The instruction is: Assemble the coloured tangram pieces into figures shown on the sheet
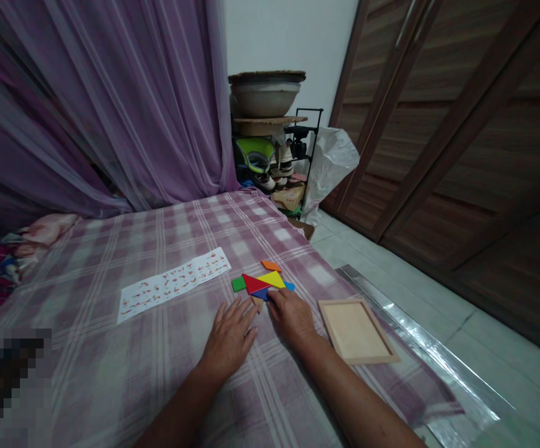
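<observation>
Tangram pieces lie together on the plaid bedspread. A red triangle [254, 284] and a yellow triangle [274, 279] sit edge to edge, with a green piece [239, 284] at the left and a light blue piece [289, 286] at the right. An orange parallelogram [271, 266] lies apart, just beyond them. My right hand [293, 316] has its fingers curled together at a dark blue piece [261, 293], partly covering it. My left hand [231, 336] rests with fingers spread, close to a small tan triangle [257, 303], and holds nothing.
A printed sheet of small figures [173, 284] lies on the bedspread [167, 379] at the left. A shallow wooden tray [358, 358] is right of my right hand, near the bed's edge. Beyond stand a loaded shoe rack [315, 140], a purple curtain [158, 93] and a wooden wardrobe [442, 124].
</observation>
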Tool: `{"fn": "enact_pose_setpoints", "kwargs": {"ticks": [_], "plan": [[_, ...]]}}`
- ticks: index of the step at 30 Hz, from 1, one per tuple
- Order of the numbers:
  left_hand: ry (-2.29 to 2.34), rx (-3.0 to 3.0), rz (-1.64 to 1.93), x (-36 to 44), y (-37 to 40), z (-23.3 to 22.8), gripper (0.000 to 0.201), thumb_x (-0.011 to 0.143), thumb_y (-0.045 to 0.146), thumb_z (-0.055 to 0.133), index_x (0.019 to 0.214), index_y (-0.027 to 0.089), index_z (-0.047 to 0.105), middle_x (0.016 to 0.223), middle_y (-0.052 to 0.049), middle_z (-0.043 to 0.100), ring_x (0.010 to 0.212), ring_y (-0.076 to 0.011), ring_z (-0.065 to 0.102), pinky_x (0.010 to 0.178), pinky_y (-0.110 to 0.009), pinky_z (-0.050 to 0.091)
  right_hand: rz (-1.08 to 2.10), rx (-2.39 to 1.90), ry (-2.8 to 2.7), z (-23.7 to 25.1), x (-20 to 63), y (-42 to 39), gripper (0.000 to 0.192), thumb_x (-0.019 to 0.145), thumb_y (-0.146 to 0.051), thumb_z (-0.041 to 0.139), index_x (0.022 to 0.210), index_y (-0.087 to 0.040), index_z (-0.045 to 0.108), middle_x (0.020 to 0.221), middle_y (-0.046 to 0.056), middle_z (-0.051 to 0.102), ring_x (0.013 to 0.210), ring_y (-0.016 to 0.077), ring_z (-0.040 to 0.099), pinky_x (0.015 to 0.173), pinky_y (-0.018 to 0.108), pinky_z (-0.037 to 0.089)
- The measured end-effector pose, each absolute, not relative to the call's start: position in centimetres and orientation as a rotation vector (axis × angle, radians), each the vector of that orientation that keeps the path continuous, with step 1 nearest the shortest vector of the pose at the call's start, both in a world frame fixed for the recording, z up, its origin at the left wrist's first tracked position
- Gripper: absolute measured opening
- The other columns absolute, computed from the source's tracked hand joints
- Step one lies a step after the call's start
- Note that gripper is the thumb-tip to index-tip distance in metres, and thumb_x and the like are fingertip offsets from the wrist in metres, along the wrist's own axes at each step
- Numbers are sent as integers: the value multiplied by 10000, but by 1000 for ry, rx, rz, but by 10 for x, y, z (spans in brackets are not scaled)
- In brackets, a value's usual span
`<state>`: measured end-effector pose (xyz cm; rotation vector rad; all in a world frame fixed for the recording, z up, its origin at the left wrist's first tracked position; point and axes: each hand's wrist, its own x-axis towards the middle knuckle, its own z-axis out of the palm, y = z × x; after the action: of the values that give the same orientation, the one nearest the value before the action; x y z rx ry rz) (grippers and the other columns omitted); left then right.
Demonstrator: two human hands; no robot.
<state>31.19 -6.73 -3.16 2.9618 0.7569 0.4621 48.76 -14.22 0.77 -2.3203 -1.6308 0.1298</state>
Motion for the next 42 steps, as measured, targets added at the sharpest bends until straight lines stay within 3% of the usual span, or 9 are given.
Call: {"fn": "enact_pose_setpoints", "kwargs": {"ticks": [15,22,26,31,42], "plan": [[766,2955,526,311,-70,-35,472,970,341,476,1435,265,454,1426,-70,555,1355,-281,454,1137,-540,312,147,-2231,-1656,7,487,-146,292,949,-260,488,1179,-240,666,1154,78,686,1075,214,613,895,285,464],[930,2838,726,311,-27,-28,387,958,298,482,1331,223,547,1347,-98,606,1245,-259,549,1103,-502,375,103,-2282,-1595,24,508,-149,311,962,-267,464,1195,-226,666,1128,77,679,1053,207,611,888,280,456],[1019,2764,763,322,7,-27,370,903,305,569,1257,201,589,1268,-112,650,1178,-280,593,1026,-480,453,104,-2338,-1535,32,525,-144,344,926,-246,512,1241,-213,647,1215,83,654,1119,230,581,924,305,442],[994,2756,765,331,20,-30,292,914,283,540,1184,215,627,1183,-91,694,1124,-266,623,991,-462,477,171,-2361,-1535,29,532,-141,375,902,-263,546,1263,-212,634,1257,93,645,1147,244,573,955,330,428],[953,2742,788,331,23,-32,315,918,297,520,1209,229,618,1199,-86,683,1122,-267,615,998,-470,479,201,-2361,-1597,26,538,-140,330,893,-230,560,1206,-228,664,1193,75,688,1110,232,586,931,303,415]]}}
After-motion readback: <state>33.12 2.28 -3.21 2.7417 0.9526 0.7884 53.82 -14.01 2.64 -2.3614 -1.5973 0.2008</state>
